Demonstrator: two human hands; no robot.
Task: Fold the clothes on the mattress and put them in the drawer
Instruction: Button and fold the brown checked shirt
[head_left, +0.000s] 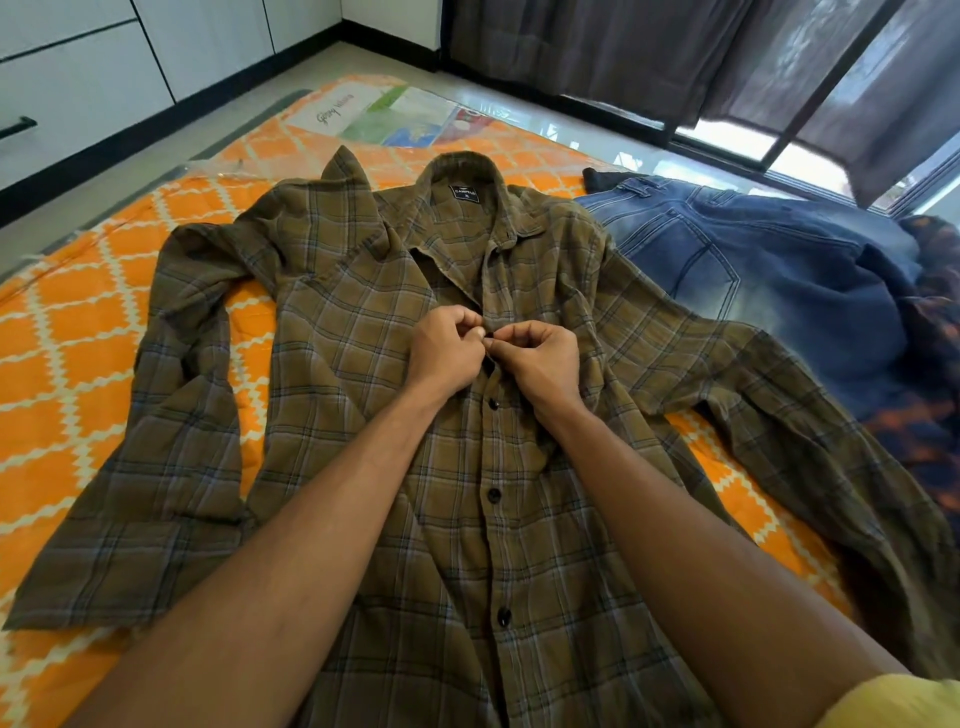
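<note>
- Spread flat, front up, across the orange mattress with white diamond pattern (78, 332): a long-sleeved olive-brown plaid shirt (363, 322), collar pointing away, both sleeves out to the sides.
- Meeting at the button placket in mid-chest: left hand (445, 347) and right hand (543, 358), side by side and nearly touching.
- Left fingers (470, 325) curled in, pinching the placket edge of the shirt.
- Right fingers (511, 338) curled too, thumb and forefinger pressed together on the opposite placket edge, right at a button spot; the button itself too small to make out.
- Below the hands, a row of dark round buttons (493, 494) running down the front, fastened; above the hands, the neck lying open, with a black label (464, 192) showing inside the collar.
- Just beside the shirt on the right, touching its shoulder and sleeve: faded blue denim jeans (727, 260), lying crumpled, back pocket up.
- Further right, at the frame edge: a dark garment with orange blotches (924, 415), bunched against the jeans.
- At the far end of the mattress, a printed paper sheet under clear plastic (384, 117).
- Beyond the mattress on the left, white cabinet drawers with a black handle (62, 88); on the right, dark curtains (649, 47) hanging before a window.
- Bottom right corner: a bit of yellow sleeve (893, 701).
</note>
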